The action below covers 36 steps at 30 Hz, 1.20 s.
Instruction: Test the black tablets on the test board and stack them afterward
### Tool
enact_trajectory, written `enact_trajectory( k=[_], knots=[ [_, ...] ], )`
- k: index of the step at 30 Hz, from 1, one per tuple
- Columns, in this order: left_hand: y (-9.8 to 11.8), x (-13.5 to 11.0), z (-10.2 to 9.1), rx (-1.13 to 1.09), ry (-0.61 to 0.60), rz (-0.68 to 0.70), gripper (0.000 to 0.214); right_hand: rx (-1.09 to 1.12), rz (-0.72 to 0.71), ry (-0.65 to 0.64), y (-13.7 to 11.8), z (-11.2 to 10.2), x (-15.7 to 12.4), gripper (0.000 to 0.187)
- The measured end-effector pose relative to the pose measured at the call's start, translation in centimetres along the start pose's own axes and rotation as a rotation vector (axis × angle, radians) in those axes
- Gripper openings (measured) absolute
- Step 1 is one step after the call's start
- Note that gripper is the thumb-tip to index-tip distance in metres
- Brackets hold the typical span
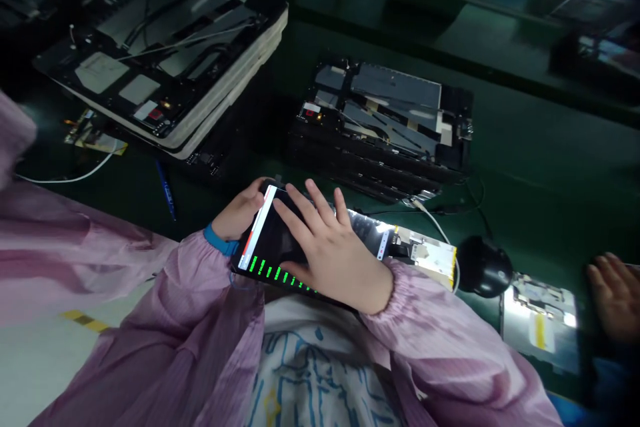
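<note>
The left hand (239,211) grips a tablet's (265,240) edge — the right hand (333,257) lies spread flat on its screen — with the tablet at the front of the bench (550,147), below stacked panels (380,127).

elec. factory: tablet frames (380,113) on green bench (550,140)

Surface finishes, bench and tablet
Tablet glass (273,240) smooth, glossy; sleeve (440,347) matt, creased cloth; bench top (545,140) glossy green; stacked panels (395,90) dull grey metal.
</note>
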State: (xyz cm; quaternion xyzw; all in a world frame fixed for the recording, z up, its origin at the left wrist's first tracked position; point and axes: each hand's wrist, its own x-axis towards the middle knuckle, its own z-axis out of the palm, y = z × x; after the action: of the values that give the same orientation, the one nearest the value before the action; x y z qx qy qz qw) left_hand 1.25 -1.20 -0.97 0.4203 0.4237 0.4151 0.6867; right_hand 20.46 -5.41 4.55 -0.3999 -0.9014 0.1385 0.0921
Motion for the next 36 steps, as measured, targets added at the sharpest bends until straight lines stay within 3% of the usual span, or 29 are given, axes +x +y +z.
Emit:
enact_trajectory(
  k=[15,22,31,36],
  knots=[
    [-0.2,-0.1,-0.2,-0.004,-0.041,0.027,0.071,-0.006,0.020,0.056,0.2,0.8,0.1,0.077],
    [0.0,-0.6,-0.3,0.016,-0.050,0.048,0.077,0.113,0.151,0.175,2.3,-0.1,2.8,0.037],
    [0.1,-0.7,-0.2,-0.001,-0.097,0.081,0.080,0.136,0.115,0.359,2.1,-0.3,6.2,0.011],
    [-0.1,-0.5,-0.2,0.038,-0.021,0.078,0.078,0.168,-0.073,0.329,1.9,-1.0,4.4,0.014]
  ],
)
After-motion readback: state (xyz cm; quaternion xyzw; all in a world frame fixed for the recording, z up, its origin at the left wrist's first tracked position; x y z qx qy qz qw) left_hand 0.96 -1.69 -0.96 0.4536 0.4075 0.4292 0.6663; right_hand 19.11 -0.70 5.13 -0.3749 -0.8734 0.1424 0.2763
